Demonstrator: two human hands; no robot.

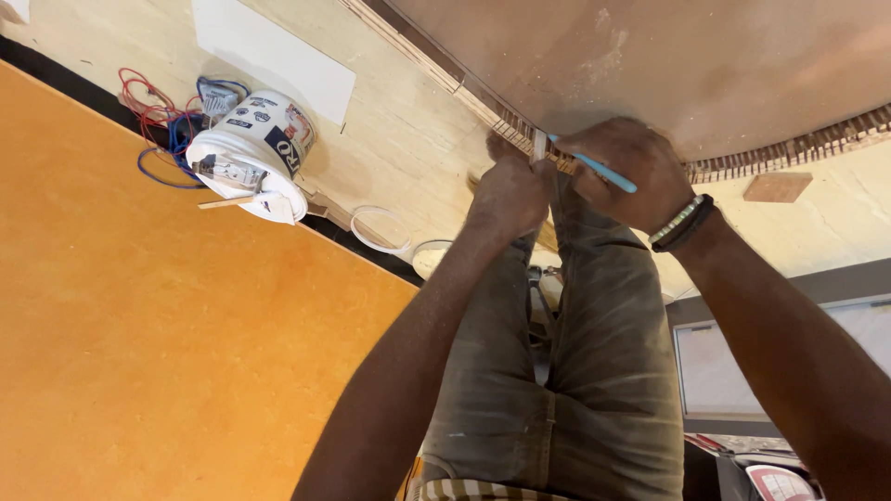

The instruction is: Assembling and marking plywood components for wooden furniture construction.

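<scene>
Head view, looking down past grey trousers: left hand closed, pinching a small pale strip upright against the slatted edge of a curved brown panel, apparently as a guide. Right hand curled around a blue pencil, tip at that strip, seemingly to mark. Left and farther off, white bucket beside red and blue wires, on pale board next to orange sheet.
</scene>
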